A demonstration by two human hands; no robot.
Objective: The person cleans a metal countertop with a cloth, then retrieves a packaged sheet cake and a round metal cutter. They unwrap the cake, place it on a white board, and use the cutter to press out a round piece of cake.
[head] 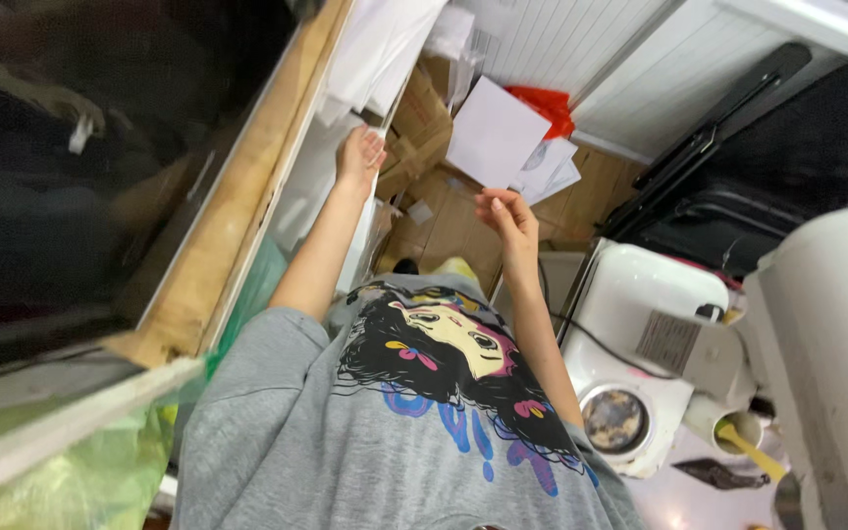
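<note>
My left hand (359,155) reaches forward with its fingers apart and rests on the edge of a stack of white sheets (318,186) leaning against a wooden frame (238,206). My right hand (505,211) is raised a little to the right and pinches the lower corner of a single white sheet of paper (495,131). More white papers (552,169) lie just behind that sheet. My grey printed T-shirt (385,432) fills the lower middle of the view.
Flattened cardboard boxes (444,211) lie below both hands. A red object (545,104) sits beyond the paper. A white machine (640,344) with a round opening stands at the right, beside a cup holding a yellow stick (743,437). A dark glass panel (90,157) fills the left.
</note>
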